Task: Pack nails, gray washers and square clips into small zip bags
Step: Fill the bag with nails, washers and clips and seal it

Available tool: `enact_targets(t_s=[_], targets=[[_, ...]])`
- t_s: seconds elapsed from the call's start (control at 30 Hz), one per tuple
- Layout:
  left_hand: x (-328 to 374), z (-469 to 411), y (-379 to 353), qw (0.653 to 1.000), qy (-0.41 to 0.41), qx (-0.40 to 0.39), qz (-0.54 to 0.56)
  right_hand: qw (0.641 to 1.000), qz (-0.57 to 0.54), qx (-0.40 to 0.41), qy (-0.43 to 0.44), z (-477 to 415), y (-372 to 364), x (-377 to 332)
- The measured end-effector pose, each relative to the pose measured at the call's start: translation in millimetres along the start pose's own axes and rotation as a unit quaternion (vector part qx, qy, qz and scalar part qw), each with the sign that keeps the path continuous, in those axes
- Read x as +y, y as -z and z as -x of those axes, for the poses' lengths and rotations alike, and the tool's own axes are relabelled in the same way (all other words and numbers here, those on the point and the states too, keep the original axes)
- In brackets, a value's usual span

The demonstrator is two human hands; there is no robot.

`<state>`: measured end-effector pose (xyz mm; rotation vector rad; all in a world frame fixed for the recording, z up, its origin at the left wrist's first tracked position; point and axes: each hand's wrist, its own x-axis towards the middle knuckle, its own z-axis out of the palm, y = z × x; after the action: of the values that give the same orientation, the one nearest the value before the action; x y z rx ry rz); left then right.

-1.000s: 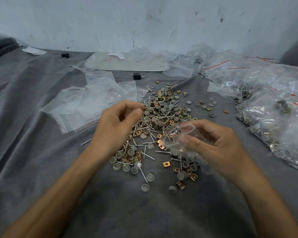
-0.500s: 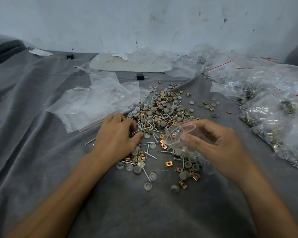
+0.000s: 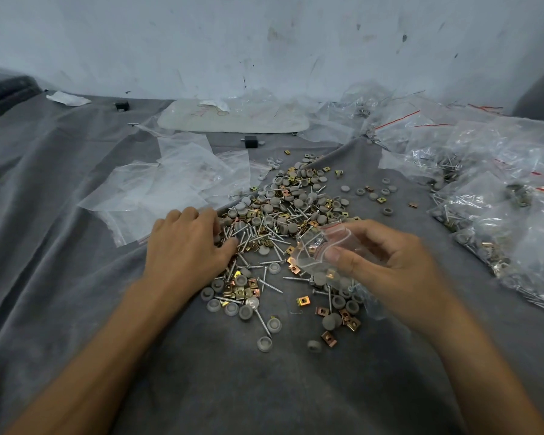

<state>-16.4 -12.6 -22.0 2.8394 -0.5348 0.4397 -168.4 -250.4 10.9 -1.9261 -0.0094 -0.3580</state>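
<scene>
R hand (image 3: 399,265) pinches zip bag (image 3: 319,246); L hand (image 3: 182,246) fingertips buried in pile (image 3: 283,211), grip can't tell.

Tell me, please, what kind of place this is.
Probably an informal hand-packing spot: a pile of loose hardware on a gray cloth, filled zip bags heaped at right, a scuffed wall behind.

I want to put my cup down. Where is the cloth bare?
Bare gray cloth: the near strip below the pile, and the stretch left of the left hand. Crowded: the pile in the middle, empty bags beyond the left hand, filled bags along the right, past the right hand and its small bag.
</scene>
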Motion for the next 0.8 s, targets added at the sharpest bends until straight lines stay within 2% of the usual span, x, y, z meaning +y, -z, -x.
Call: enact_targets(t_s=[0.2,0.4,0.5,0.67,0.8], targets=[[-1.2,-2.4,-3.5,0.999,0.019,-0.017,-0.021,1.0,-0.003,-0.005,0.0,0.1,-1.1,2.2],[3.4,-1.5,-1.5,0.999,-0.013,-0.027,0.045,1.0,0.012,-0.011,0.003,0.4,-0.9,3.2],[3.1,-1.6,-1.0,0.999,-0.007,-0.036,0.029,1.0,0.016,-0.01,0.003,0.1,-1.5,3.4],[5.4,-2.8,-3.8,0.997,-0.062,-0.042,0.037,0.999,0.03,-0.009,0.006,0.1,-3.7,3.4],[5.1,-0.6,-7.9,0.993,-0.082,-0.014,0.082,1.0,0.026,-0.011,0.003,-0.7,-4.8,2.9]])
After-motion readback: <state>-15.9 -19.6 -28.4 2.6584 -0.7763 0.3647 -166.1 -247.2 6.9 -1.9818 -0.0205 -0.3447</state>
